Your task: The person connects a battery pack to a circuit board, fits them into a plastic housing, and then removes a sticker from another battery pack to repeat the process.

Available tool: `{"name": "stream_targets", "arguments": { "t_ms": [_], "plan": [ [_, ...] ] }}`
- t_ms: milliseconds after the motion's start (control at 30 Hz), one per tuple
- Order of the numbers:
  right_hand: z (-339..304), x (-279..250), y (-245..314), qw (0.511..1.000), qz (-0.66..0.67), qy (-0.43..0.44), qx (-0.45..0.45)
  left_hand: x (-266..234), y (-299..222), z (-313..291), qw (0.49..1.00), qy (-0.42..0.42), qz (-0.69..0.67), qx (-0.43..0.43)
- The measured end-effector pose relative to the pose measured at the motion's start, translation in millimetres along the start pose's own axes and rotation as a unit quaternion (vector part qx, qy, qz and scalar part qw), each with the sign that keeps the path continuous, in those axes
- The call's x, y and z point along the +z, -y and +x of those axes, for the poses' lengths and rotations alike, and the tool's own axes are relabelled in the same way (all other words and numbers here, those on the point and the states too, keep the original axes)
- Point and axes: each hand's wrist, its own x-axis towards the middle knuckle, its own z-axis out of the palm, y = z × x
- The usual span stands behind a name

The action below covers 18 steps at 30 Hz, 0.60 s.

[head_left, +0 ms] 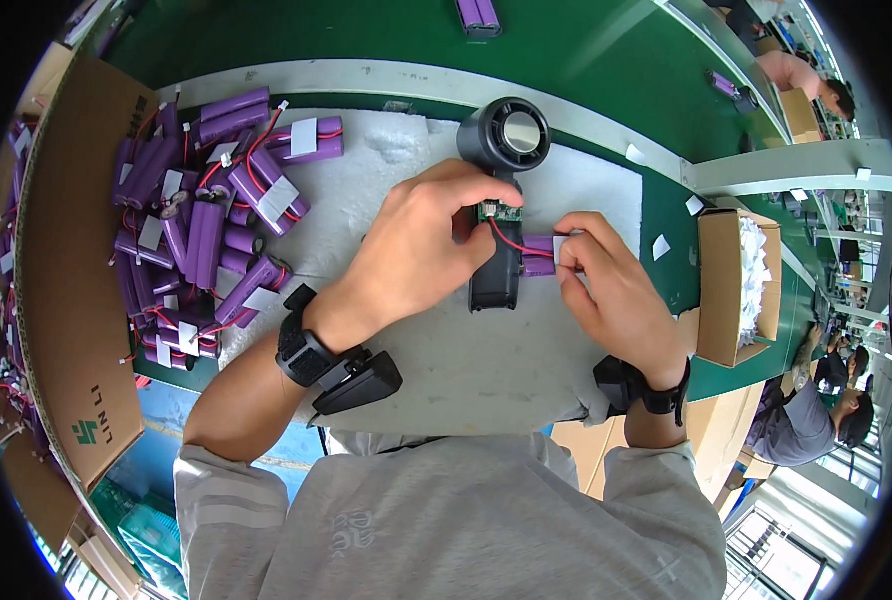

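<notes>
My left hand [421, 245] grips the handle of a black handheld fan body [503, 150] that lies on a white foam sheet [486, 340], with a small green circuit board [499, 211] showing at the handle's top. My right hand [616, 290] pinches a purple battery pack [538, 256] with a white label. Red and black wires run from the pack to the board. Both wrists wear black bands.
A heap of several purple battery packs [201, 215] with red leads lies at the left, beside a large cardboard box [71, 280]. At the right stands a small open carton [736, 290] of white pieces. Other people work at the far right [816, 410].
</notes>
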Motion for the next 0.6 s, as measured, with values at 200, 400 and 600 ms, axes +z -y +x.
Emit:
{"name": "stream_targets", "arguments": {
  "t_ms": [200, 400, 600],
  "plan": [
    [3, -15, -7, 0.999, -0.024, -0.01, -0.027, 4, -16, 15, 1.0, 0.015, 0.005, -0.001],
    [3, -29, -23, 0.999, 0.027, -0.008, -0.015, 6, -25, 19, 0.999, 0.014, 0.021, -0.041],
    [11, -35, -17, 0.99, 0.141, 0.008, 0.002, 1, -31, 20, 0.998, 0.016, 0.031, -0.049]
  ]
}}
